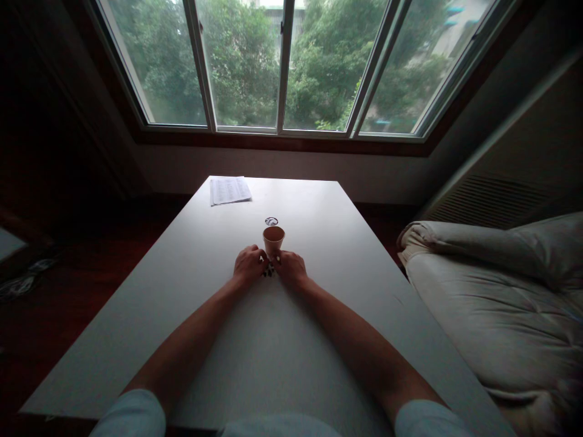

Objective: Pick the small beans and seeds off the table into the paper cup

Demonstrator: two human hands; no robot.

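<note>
A brown paper cup (274, 237) stands upright on the white table (291, 340), its mouth facing up. Just in front of it lies a small cluster of dark pieces (268, 272), too small to name. At the cup's left, my left hand (249, 263) is closed with its fingertips over the pieces. My right hand (291, 267) is closed too, beside the cup's lower right and the pieces. Whatever the fingertips pinch, if anything, is too small to see. Behind the cup lies a small round item (271, 221) with a dark rim and a pale patterned face.
Printed sheets of paper (230, 190) lie at the table's far left corner. A cushioned pale sofa (496, 291) stands along the right side. Beyond the table is a wide window (282, 73). Pale coiled cables (27, 279) lie on the floor at left.
</note>
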